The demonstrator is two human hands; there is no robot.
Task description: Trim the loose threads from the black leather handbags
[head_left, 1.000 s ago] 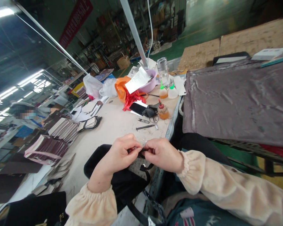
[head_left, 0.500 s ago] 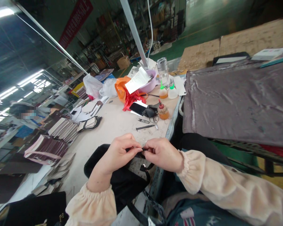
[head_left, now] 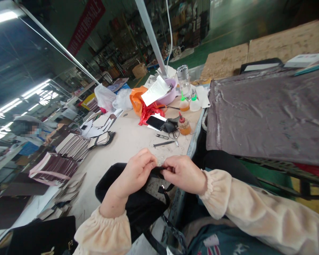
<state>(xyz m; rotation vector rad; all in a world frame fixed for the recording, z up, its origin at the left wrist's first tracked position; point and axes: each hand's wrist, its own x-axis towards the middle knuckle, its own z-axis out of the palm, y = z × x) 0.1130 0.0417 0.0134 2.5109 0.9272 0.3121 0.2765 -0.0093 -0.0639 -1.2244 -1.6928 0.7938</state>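
Entry: I see one black bag (head_left: pixel 133 209), matte and soft-sided, rounded at its far left corner. It lies flat at the near edge of the worktable (head_left: pixel 127 141), with its near part sagging over that edge. A narrow black strap (head_left: pixel 159 171) comes off its upper side. I have it pinched between my left hand (head_left: pixel 136 173) and right hand (head_left: pixel 183 173), lifted just above the bag body, and only a short span shows between the fingertips. A small bright metal fitting (head_left: pixel 162 186) sits on the strap just below the pinch. A second black strap loop (head_left: pixel 152 242) hangs under the bag. I cannot tell the material.
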